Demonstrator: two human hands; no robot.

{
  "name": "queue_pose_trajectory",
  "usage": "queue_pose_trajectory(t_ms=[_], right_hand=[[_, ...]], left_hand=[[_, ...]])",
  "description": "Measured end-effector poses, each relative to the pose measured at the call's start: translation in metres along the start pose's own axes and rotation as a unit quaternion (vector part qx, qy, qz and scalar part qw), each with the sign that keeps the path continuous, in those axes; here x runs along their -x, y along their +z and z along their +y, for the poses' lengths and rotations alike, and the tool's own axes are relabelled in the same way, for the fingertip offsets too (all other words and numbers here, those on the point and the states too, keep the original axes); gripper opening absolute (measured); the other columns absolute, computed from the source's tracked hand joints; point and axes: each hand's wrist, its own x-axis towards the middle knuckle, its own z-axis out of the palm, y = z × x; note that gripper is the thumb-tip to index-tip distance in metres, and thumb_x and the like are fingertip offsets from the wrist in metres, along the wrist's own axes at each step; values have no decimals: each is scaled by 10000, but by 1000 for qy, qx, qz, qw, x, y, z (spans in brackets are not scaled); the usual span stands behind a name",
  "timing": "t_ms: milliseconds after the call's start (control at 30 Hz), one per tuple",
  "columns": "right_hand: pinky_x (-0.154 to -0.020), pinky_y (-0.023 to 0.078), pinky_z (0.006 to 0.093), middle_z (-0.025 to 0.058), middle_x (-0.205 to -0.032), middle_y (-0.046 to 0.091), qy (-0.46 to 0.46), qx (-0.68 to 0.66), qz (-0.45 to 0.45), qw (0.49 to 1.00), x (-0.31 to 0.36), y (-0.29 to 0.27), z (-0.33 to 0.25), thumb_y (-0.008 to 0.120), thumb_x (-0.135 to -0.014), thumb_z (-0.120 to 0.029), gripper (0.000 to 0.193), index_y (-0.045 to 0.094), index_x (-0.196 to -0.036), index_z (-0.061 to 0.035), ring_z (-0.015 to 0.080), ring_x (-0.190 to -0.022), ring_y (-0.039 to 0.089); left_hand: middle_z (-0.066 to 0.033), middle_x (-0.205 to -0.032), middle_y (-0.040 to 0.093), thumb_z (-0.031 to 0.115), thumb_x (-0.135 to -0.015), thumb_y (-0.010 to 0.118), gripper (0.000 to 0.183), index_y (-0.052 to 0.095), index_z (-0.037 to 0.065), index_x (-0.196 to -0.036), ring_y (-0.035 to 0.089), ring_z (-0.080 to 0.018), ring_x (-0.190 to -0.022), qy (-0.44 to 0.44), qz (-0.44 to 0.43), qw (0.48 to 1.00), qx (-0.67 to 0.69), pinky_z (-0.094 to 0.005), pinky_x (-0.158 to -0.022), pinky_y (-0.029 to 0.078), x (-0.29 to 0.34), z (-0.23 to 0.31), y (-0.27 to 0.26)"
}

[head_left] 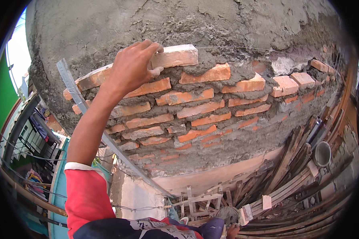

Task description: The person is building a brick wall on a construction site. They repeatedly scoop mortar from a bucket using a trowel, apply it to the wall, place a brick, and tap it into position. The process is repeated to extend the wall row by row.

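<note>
My left hand (136,63) reaches up to the top course of the wall. Its fingers lie over the upper edge of a pale, mortar-smeared brick (175,56) and its thumb presses the front face, closed round the brick's left end. This brick sits in grey mortar, close to a taut string (243,48) that runs right. Left of the wrist another brick (95,77) lies in the same course. Only part of my right hand (232,231) shows at the lower edge, beside a round patch of grey mortar (228,215); its fingers are mostly hidden.
A metal upright (125,159) slants along the wall's left end. Below the brick courses (199,109) are long boards and poles (285,163), a grey bucket (322,153) and loose bricks (266,202). Wires cross the lower left, above a drop toward neighbouring buildings.
</note>
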Motion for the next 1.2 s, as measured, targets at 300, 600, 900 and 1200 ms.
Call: queue_pose_trajectory(t_ms=[300, 600, 900, 1200], right_hand=[[-684, 548, 412, 177, -820, 676, 70, -353, 14, 933, -4, 39, 7, 572, -972, -141, 210, 634, -1021, 54, 275, -699, 710], [-907, 512, 552, 323, -1079, 691, 181, -136, 59, 972, 19, 73, 44, 592, -960, -342, 491, 632, -1239, 59, 501, -1039, 658], [-928, 516, 532, 297, -1159, 678, 250, -83, 153, 953, 15, 119, 82, 623, -956, -282, 447, 604, -1249, 56, 481, -1064, 660], [-899, 537, 570, 300, -1108, 703, 274, 19, -134, 952, -14, 119, 40, 498, -1036, -464, 558, 505, -1390, -33, 472, -1027, 691]], left_hand=[[-92, -1344, 633, 285, -825, 827, 555, 634, 206, -1339, 603, -314, -1240, -7, 82, 995, -49, -462, -1046, 498, 12, 12, -18], [-150, -1272, 613, 117, -998, 633, 336, 595, -1, -1310, 577, -292, -1255, 34, -49, 877, 478, -448, -1092, 457, 221, 212, 174], [-155, -1277, 639, 46, -1006, 631, 340, 580, 8, -1341, 619, -231, -1209, -166, -565, 546, 596, -354, -1043, 479, 483, 408, 376], [-288, -1472, 517, 133, -960, 683, 724, 322, 24, -1578, 582, -362, -1319, -86, -671, 510, 531, -414, -1061, 487, 580, 571, 480]])
